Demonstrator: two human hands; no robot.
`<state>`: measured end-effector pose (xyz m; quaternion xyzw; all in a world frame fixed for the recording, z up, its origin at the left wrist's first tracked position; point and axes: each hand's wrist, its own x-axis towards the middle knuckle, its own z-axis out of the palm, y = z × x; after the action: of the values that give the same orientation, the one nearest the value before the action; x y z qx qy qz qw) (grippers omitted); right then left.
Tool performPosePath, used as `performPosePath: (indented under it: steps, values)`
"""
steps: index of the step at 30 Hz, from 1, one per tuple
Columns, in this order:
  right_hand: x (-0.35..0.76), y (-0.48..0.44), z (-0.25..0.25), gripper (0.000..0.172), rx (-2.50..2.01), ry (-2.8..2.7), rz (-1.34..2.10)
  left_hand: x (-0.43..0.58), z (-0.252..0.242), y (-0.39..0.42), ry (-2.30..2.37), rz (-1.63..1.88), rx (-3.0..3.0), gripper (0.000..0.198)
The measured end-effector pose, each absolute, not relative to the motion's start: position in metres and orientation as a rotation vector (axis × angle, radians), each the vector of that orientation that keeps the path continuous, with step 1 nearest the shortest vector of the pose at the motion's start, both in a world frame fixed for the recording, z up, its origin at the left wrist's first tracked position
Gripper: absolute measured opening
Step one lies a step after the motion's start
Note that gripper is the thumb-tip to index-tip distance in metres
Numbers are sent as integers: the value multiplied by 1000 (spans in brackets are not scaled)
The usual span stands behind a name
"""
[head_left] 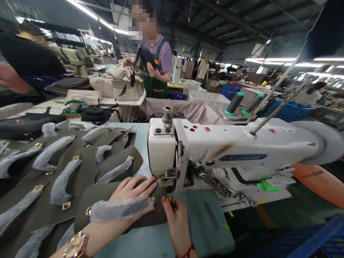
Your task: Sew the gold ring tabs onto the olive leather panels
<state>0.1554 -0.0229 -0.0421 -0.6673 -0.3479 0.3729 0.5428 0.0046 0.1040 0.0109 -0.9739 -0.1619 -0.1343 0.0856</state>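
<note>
At the sewing machine (pixel 204 143), resting the left hand (pixel 134 191) flat on a dark panel (pixel 154 218), gripping nothing, with fingers stretched out and slightly parted. Reaching with those fingertips to just beside the machine's needle end, and passing beneath the plastic-wrapped handle (pixel 120 209) of the panel, fixed with 2 gold buckles (pixel 153 200).

Curling the right hand (pixel 177 215) at the panel's right edge, thumb extended toward it. Cannot tell whether pinching that edge or some small dark thing near the fingertips.

Wearing a watch (pixel 76 245) on the left wrist and a red cord (pixel 187 251) on the right.

Placing the panel: on the green bed (pixel 199 218), under the left hand, near the needle end. To its left, overlapping on the table, more dark panels (pixel 86 172) with wrapped handles.

Behind the machine, 2 cones (pixel 234 104) of dark thread. Farther back, by a table of beige bags (pixel 123 87), a co-worker (pixel 156 64) in a green apron, holding a black piece (pixel 145 57) in both hands.
</note>
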Motion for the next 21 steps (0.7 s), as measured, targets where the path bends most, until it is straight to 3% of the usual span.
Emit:
performPosePath:
  steps: [14, 21]
  values:
    - [157, -8, -38, 43, -1548, -774, 874, 11, 22, 114, -710, -335, -3135, 39]
    - [160, -22, -40, 43, -1525, -917, 895, 10, -2, 132, -702, -610, -3351, 40]
